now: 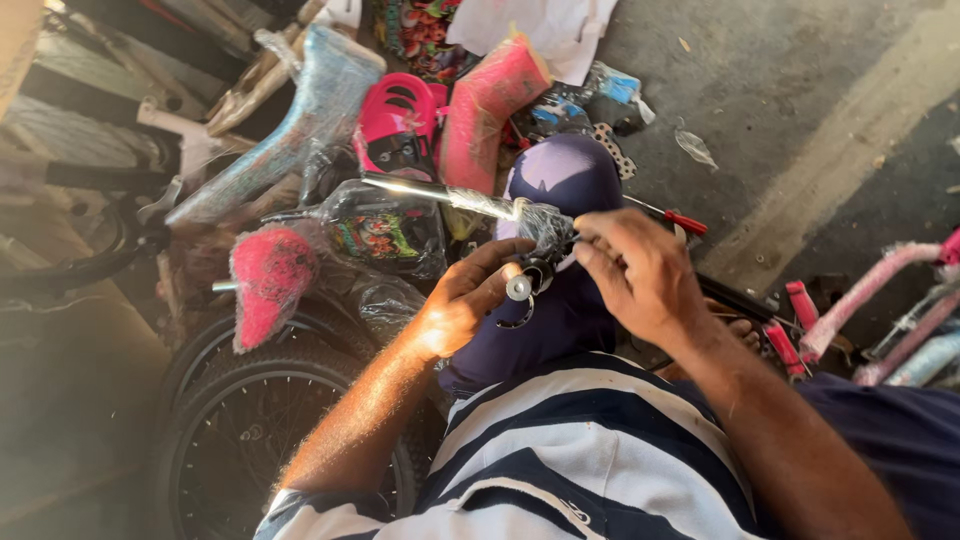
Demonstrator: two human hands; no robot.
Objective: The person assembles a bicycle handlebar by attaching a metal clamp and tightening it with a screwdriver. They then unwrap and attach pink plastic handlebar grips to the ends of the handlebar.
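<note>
Two bicycle wheels (240, 420) lie stacked on the concrete floor (800, 110) at far left, black tyres and spokes up, with a pink saddle (270, 285) in plastic wrap resting above them. Beside it, more wrapped parts: a pale blue frame piece (300, 110), a pink moulded part (400, 120), a pink mudguard (490, 105) leaning upright. All within arm's reach of the seated person.

Left hand (460, 300): curled around the lower end of a chrome stem (440, 193) sheathed in clear plastic, fingers closed on the black clamp fitting (535, 275) below it, likely steadying it against the raised knee (570, 175) in dark blue cloth. A round silver washer shows at the clamp.

Right hand (635, 270): fingers pinched together on the clamp's top and the bunched wrap there, seemingly working it while the other hand braces.

Behind the knee, a red-handled screwdriver (672, 217) lies on the floor. At far right, red grips (795, 320) and pink wrapped tubing (870, 290).
</note>
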